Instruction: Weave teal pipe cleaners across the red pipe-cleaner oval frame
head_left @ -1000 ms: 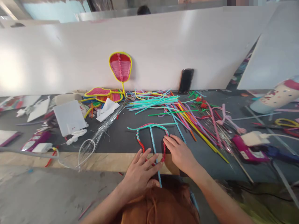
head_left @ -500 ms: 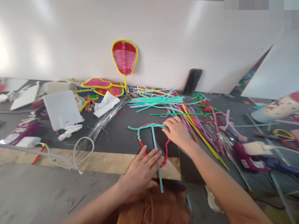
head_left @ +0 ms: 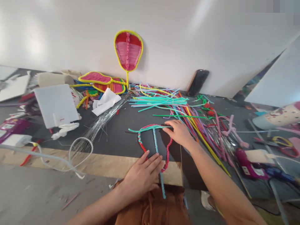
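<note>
On the dark table edge lies a fan-shaped frame point(head_left: 167, 156) of twisted red, pink and teal pipe cleaners, with a light blue stem point(head_left: 155, 140) down its middle. Across its top run loose teal pipe cleaners point(head_left: 134, 130). My left hand point(head_left: 145, 172) rests flat over the frame's lower part and the stem, fingers stretched out, hiding what is beneath. With thumb and index finger, my right hand point(head_left: 179, 132) pinches the right end of the teal pipe cleaners at the frame's upper right corner.
A finished pink fan with a yellow rim point(head_left: 128, 51) leans upright at the back. Behind the frame lie teal pipe cleaners point(head_left: 161, 101) and a phone point(head_left: 198, 82). Silver wires point(head_left: 100, 125) and a white cable point(head_left: 81, 139) are left; a purple glue gun point(head_left: 249, 165) and scissors point(head_left: 283, 142) are right.
The view has shifted a little. My right hand still pinches the teal pipe cleaners, its index finger now straighter along them. My left hand stays flat on the frame.
</note>
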`<state>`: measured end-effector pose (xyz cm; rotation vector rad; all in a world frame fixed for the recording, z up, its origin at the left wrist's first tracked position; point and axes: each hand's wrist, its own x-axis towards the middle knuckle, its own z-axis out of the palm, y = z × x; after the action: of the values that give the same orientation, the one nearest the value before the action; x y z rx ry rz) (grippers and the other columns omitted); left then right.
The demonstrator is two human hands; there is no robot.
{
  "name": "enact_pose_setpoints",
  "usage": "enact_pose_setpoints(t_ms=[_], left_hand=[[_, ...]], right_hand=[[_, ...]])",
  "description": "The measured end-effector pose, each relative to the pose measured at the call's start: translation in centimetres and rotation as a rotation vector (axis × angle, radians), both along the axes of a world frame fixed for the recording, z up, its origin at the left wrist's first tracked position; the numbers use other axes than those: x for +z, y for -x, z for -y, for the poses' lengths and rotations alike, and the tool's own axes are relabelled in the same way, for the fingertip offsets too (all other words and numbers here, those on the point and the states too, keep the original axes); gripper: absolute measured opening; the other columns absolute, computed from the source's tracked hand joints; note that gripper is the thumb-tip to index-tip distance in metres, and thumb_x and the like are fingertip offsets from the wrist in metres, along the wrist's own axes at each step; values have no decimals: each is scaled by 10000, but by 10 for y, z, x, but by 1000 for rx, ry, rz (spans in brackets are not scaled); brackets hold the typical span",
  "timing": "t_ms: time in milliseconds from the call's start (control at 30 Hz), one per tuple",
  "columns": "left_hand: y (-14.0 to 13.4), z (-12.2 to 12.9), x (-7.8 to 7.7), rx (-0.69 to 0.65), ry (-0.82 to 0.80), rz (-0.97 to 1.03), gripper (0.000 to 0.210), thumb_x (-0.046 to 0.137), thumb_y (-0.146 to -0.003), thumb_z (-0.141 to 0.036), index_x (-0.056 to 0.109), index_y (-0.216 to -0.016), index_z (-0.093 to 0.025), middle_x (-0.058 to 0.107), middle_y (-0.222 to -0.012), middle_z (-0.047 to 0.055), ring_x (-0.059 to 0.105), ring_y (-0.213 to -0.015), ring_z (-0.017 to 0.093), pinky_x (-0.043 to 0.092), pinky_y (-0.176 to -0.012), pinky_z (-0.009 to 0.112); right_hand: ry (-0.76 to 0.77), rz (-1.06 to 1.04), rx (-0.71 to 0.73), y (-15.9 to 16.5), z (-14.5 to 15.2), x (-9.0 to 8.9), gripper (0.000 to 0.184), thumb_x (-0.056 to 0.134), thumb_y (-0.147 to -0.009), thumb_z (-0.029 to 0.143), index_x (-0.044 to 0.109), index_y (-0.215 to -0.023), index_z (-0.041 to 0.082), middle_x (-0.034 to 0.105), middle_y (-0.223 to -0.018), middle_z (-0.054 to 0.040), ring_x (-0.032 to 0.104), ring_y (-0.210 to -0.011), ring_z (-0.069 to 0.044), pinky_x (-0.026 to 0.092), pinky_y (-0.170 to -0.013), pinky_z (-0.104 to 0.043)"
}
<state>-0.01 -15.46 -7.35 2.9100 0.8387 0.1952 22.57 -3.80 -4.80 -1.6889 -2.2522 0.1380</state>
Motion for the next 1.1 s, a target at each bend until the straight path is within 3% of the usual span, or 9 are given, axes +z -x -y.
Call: enact_pose_setpoints(t_ms=[167, 267, 367, 533, 800, 1000, 1100], left_hand=[[0, 0, 4, 9, 9, 5, 729, 464, -829, -559, 261, -1409, -165, 271, -1486, 80, 181, -1381, 237, 61, -1137, 476], [-1, 0, 6, 6, 29, 13, 713, 464, -831, -555, 278, -1402, -170, 303, -1472, 87, 209, -1373, 241, 73, -1136, 477], [-1, -1, 6, 5, 41, 16, 712, 482, -822, -551, 290, -1397, -176, 341, -1453, 99, 242, -1362, 244, 103, -1132, 476], [-1, -1, 8, 2, 56, 21, 726, 483, -821, -553, 281, -1401, -166, 338, -1452, 114, 262, -1353, 254, 153, -1120, 453], [-1, 1, 10, 7, 79, 10, 705, 543, -803, -517, 280, -1398, -245, 343, -1455, 69, 247, -1359, 254, 173, -1109, 451], [0, -2, 14, 7, 99, 17, 751, 488, -819, -548, 237, -1417, -169, 311, -1468, 96, 218, -1370, 249, 134, -1130, 444], [3, -6, 16, -16, 122, 52, 771, 441, -818, -592, 243, -1415, -147, 321, -1462, 106, 223, -1367, 263, 141, -1128, 467]], right_hand=[[-143, -44, 139, -11, 23, 13, 232, 444, -895, 195, 650, -1001, 200, 667, -1003, -52, 518, -972, -222, 396, -885, -386], [-71, 22, 310, -12, 48, 14, 178, 513, -876, 211, 673, -954, 217, 672, -971, -38, 497, -957, -218, 404, -853, -372], [-19, 62, 379, -12, 62, 8, 160, 535, -874, 229, 681, -938, 241, 666, -955, -32, 487, -932, -208, 406, -809, -351], [-39, 108, 424, -15, 57, 3, 149, 534, -875, 204, 674, -902, 245, 663, -938, -18, 478, -932, -197, 380, -801, -329], [-53, 178, 426, -18, 53, -1, 161, 528, -865, 165, 657, -913, 250, 662, -967, -8, 472, -990, -209, 352, -840, -353], [-41, 50, 397, -24, 65, 7, 237, 491, -889, 183, 641, -1059, 253, 642, -1096, -32, 459, -1075, -216, 379, -884, -375], [12, -26, 455, -18, 83, 15, 215, 495, -891, 206, 645, -1040, 244, 649, -1082, -27, 455, -1088, -214, 376, -918, -381]])
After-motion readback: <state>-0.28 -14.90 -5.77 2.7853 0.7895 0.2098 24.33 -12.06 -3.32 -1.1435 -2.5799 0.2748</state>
